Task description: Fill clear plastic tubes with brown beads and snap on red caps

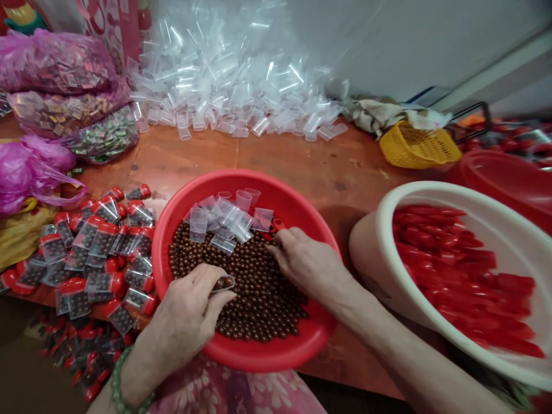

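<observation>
My left hand [194,305] is wrapped round a small clear plastic container [224,283], its open rim facing right and brown balls showing inside. My right hand [304,261] has its fingers curled together at a red plastic piece [276,226] near the far right of the basin; the fingers partly hide that piece. Both hands are over a red basin [267,356]. Glossy brown balls [254,299] cover much of its bottom. On top of the balls, toward the back, lies a heap of empty clear containers [230,218].
Filled containers with red caps [97,241] are heaped left of the basin. A white tub [366,241] holds red caps [452,276] at right. Clear containers [241,98] pile along the wall. Also here are a yellow basket [418,149] and pink bags [60,63].
</observation>
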